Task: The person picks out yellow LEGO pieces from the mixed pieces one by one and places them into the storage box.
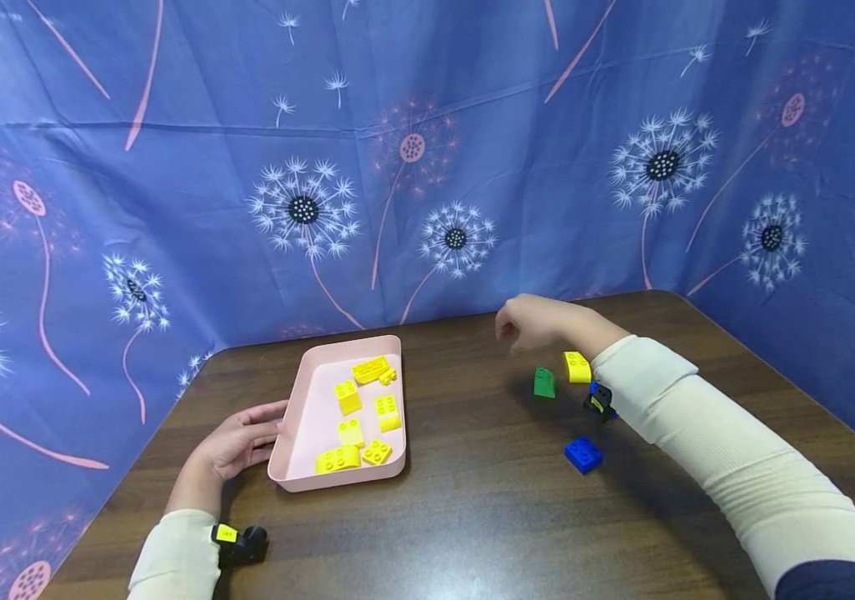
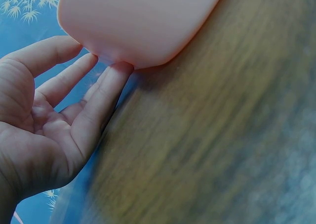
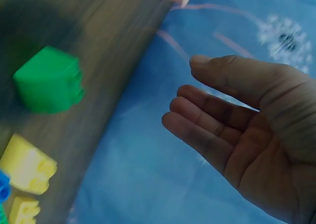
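The left hand (image 1: pixel 243 439) rests its fingertips against the left side wall of a pink tray (image 1: pixel 283 450). In the left wrist view its extended fingers (image 2: pixel 106 93) touch the tray's rounded underside (image 2: pixel 133 26). Yellow toy bricks lie inside the tray, among them a brick (image 1: pixel 348 397) and a curved one (image 1: pixel 337 459). Over the far right of the table hovers the right hand (image 1: pixel 536 322), its fingers loosely bent with nothing between them, as the right wrist view shows. Just nearer than that hand sits a green brick (image 1: pixel 544 382); a yellow brick (image 1: pixel 577 367) lies to its right.
A blue brick (image 1: pixel 583 455) lies closer to the front on the brown wooden table (image 1: pixel 465 517). Another blue piece is partly hidden by the right wrist camera (image 1: pixel 600 402). A blue dandelion-patterned cloth (image 1: pixel 517 150) hangs behind the table and along its sides.
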Action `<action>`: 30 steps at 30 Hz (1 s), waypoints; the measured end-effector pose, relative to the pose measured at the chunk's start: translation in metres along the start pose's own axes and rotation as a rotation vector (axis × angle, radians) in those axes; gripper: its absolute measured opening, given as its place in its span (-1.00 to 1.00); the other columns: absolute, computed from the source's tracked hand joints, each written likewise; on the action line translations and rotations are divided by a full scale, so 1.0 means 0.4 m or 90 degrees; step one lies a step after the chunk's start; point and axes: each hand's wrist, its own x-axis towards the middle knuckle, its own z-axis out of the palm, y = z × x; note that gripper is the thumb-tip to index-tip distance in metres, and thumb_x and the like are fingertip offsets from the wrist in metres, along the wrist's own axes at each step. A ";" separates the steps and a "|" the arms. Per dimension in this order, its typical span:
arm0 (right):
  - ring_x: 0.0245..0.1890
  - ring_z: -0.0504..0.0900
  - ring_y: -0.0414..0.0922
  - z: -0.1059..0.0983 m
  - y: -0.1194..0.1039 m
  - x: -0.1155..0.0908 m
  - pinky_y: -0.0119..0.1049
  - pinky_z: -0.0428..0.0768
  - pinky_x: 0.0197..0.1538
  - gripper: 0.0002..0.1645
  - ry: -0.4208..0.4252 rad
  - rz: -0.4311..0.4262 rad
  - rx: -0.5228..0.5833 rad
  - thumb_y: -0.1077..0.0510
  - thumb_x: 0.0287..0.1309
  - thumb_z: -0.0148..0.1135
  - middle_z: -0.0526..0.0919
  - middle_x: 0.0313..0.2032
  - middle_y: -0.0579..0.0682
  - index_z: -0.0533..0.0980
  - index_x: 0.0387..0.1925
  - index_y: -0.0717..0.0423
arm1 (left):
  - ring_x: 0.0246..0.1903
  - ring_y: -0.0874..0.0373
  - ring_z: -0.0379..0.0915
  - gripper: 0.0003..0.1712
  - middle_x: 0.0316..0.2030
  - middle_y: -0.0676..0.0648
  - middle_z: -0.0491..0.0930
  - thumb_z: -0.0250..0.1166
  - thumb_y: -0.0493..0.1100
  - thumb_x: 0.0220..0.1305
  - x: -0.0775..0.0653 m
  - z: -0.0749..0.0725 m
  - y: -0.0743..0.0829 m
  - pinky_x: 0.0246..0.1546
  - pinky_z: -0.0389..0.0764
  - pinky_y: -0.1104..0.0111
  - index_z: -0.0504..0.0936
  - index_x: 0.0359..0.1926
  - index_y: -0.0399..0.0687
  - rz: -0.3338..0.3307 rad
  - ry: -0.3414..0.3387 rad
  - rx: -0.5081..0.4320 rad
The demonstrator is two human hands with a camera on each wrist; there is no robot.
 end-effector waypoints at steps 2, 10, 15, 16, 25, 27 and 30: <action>-0.30 0.59 -0.07 0.004 0.029 0.000 -0.13 0.59 -0.15 -0.78 -0.004 0.022 -0.001 0.36 -0.09 0.41 0.68 -0.33 0.05 0.66 -0.30 0.22 | -0.11 0.15 0.61 -0.36 -0.06 0.01 0.63 0.17 -0.30 0.38 0.000 -0.002 0.000 -0.09 0.62 0.25 0.22 0.43 -0.28 0.002 0.002 0.002; -0.32 0.56 -0.07 0.026 0.098 -0.007 -0.18 0.59 -0.23 -0.79 -0.064 0.169 0.054 0.33 -0.05 0.40 0.64 -0.33 0.01 0.63 -0.28 0.24 | -0.11 0.17 0.60 -0.36 -0.07 0.03 0.63 0.20 -0.30 0.36 0.003 -0.008 -0.012 -0.08 0.62 0.25 0.26 0.41 -0.25 -0.005 0.017 0.002; -0.34 0.54 -0.03 0.039 0.136 -0.019 -0.25 0.59 -0.36 -0.71 -0.099 0.299 0.149 0.38 -0.01 0.37 0.63 -0.24 0.11 0.61 -0.17 0.32 | -0.10 0.16 0.60 -0.37 -0.07 0.02 0.63 0.21 -0.29 0.35 0.006 -0.010 -0.018 -0.07 0.61 0.24 0.29 0.40 -0.24 -0.004 0.020 0.011; -0.33 0.53 -0.01 0.042 0.144 -0.020 -0.26 0.58 -0.38 -0.69 -0.104 0.325 0.172 0.39 0.00 0.36 0.62 -0.22 0.15 0.59 -0.14 0.35 | -0.10 0.16 0.60 -0.37 -0.06 0.02 0.63 0.21 -0.29 0.36 0.006 -0.011 -0.018 -0.07 0.61 0.24 0.28 0.41 -0.24 -0.004 0.018 0.013; -0.61 0.32 -0.16 0.065 0.208 -0.045 -0.36 0.36 -0.54 -0.92 -0.119 0.422 0.190 0.34 0.15 0.21 0.41 -0.52 0.03 0.48 -0.32 0.31 | -0.11 0.13 0.60 -0.32 -0.04 -0.01 0.63 0.21 -0.30 0.35 0.003 -0.002 -0.003 -0.07 0.61 0.23 0.20 0.43 -0.31 -0.005 0.019 0.002; -0.66 0.29 -0.20 0.070 0.216 -0.050 -0.37 0.35 -0.56 -0.91 -0.130 0.422 0.181 0.31 0.16 0.22 0.37 -0.61 -0.03 0.50 -0.37 0.30 | -0.10 0.13 0.60 -0.31 -0.03 -0.01 0.62 0.21 -0.30 0.35 0.003 -0.001 -0.003 -0.06 0.61 0.23 0.19 0.43 -0.32 -0.006 0.022 0.002; -0.60 0.38 -0.17 0.079 0.224 -0.054 -0.36 0.42 -0.51 -0.82 -0.133 0.425 0.180 0.25 0.15 0.28 0.43 -0.55 0.00 0.50 -0.32 0.32 | -0.09 0.14 0.59 -0.31 -0.03 0.00 0.62 0.20 -0.31 0.34 0.006 -0.003 -0.007 -0.05 0.61 0.22 0.18 0.43 -0.33 -0.006 0.023 0.006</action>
